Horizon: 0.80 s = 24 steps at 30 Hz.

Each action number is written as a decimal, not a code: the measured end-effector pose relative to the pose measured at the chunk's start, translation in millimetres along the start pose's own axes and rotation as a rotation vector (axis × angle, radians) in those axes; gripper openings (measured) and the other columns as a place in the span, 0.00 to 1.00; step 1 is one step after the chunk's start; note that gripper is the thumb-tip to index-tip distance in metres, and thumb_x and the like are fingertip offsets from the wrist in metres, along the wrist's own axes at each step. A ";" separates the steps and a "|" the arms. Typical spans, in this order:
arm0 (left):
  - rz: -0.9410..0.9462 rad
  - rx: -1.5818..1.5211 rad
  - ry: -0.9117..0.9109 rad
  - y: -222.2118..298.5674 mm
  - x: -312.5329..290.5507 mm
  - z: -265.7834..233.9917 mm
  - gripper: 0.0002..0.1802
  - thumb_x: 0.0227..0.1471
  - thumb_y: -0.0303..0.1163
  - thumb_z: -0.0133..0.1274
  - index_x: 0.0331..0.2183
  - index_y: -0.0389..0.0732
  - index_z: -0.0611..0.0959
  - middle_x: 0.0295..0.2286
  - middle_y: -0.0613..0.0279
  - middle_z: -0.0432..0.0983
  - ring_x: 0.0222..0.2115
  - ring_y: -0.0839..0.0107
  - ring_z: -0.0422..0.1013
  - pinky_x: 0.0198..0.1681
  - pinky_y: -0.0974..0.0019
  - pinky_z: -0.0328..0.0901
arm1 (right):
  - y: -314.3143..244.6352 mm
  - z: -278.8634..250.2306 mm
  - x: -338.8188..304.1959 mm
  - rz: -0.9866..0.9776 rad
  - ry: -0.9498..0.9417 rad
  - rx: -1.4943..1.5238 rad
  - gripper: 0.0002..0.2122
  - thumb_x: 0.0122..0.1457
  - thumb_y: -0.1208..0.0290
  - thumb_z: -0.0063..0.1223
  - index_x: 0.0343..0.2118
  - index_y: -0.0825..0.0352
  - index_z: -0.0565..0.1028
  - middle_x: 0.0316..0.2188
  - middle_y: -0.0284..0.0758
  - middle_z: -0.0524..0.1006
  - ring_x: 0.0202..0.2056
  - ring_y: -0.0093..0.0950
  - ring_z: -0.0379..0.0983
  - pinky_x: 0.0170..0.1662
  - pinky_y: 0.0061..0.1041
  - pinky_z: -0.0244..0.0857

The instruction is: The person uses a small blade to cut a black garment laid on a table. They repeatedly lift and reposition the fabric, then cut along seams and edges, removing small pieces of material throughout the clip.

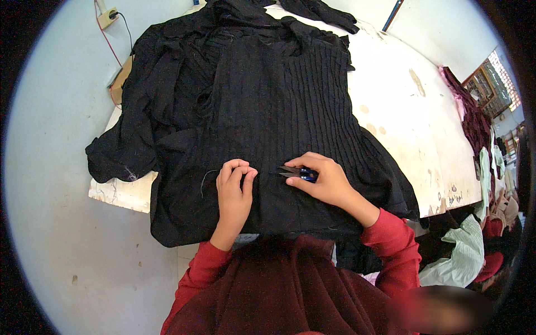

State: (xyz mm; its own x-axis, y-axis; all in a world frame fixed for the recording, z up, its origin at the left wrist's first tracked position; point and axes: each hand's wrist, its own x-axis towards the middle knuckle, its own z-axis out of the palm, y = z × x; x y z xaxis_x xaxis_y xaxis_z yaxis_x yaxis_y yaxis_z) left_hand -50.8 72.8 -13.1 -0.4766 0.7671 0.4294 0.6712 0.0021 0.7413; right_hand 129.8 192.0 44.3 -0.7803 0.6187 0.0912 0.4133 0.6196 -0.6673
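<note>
A black pleated garment (pixel 251 111) lies spread before me, its lower part hanging over the near edge of the table. My right hand (pixel 324 178) is closed around thread snips (pixel 304 174) with a dark blue body. Their pointed blades face left, just above the pleated cloth. To the left, my left hand (pixel 234 187) rests at the garment with fingers curled and the thumb close to the fingertips. Whatever it pinches, if anything, is too small to make out. Beside that hand a loose pale thread (pixel 205 181) curls on the black fabric.
The pale, stained table (pixel 413 128) extends to the right and far side. A wall (pixel 61 167) stands close on the left, with a socket (pixel 107 18) and cable. More clothes, including a light green striped garment (pixel 463 251), are piled at the right.
</note>
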 end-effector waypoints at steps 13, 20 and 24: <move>0.012 -0.040 0.038 2.4 1.3 2.5 0.04 0.50 0.25 0.55 0.27 0.35 0.80 0.34 0.57 0.72 0.36 0.64 0.71 0.41 0.65 0.65 | -23.9 30.4 12.9 -0.083 0.124 -0.238 0.10 0.49 0.62 0.60 0.32 0.60 0.79 0.26 0.35 0.80 0.27 0.33 0.78 0.28 0.28 0.69; -0.004 -0.053 0.038 1.8 1.5 3.0 0.04 0.50 0.25 0.55 0.27 0.34 0.80 0.34 0.57 0.72 0.36 0.64 0.71 0.41 0.65 0.65 | -26.5 29.1 15.2 -0.104 0.140 -0.179 0.09 0.49 0.62 0.60 0.31 0.60 0.80 0.23 0.36 0.79 0.24 0.33 0.77 0.27 0.28 0.69; 0.009 -0.048 0.047 0.2 1.1 3.8 0.04 0.50 0.25 0.55 0.28 0.34 0.80 0.33 0.57 0.72 0.36 0.64 0.71 0.41 0.66 0.65 | -25.7 29.4 16.4 -0.059 0.127 -0.208 0.10 0.49 0.62 0.61 0.32 0.60 0.80 0.24 0.36 0.79 0.24 0.33 0.77 0.27 0.28 0.68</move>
State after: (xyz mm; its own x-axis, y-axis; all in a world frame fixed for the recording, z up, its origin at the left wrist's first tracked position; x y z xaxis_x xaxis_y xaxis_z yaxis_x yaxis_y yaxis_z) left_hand -49.1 76.0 -14.5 -0.4976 0.7356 0.4596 0.6484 -0.0365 0.7604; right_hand 92.7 172.0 41.2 -0.7462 0.6262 0.2259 0.4672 0.7343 -0.4925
